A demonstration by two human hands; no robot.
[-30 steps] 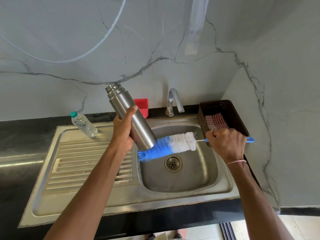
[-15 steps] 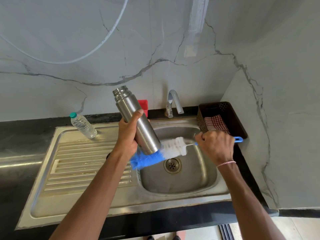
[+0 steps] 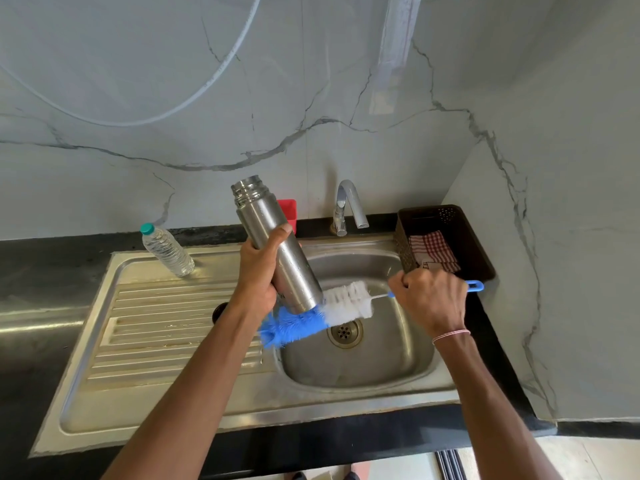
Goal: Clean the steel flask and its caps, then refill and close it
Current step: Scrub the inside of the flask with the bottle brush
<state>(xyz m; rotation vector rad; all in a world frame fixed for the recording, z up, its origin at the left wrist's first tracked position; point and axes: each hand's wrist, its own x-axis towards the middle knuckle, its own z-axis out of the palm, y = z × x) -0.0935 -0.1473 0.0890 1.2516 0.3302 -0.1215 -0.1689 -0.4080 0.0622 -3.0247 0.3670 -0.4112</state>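
Head view: left hand [image 3: 263, 271] wrapped steel flask [image 3: 298, 278] mid-body over sink [image 3: 381, 386], mouth tilted up-left, base down-right touching brush [image 3: 343, 303]; right hand [image 3: 433, 299] fisted on handle, brush axis crosswise under base

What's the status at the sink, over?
Left hand grips uncapped steel flask over steel sink. Right hand holds blue-and-white bottle brush against its base. Nothing blocking.

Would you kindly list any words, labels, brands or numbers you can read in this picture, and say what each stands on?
No text can be read anywhere.
The steel flask shows no legible marking.
The water bottle shows no label.
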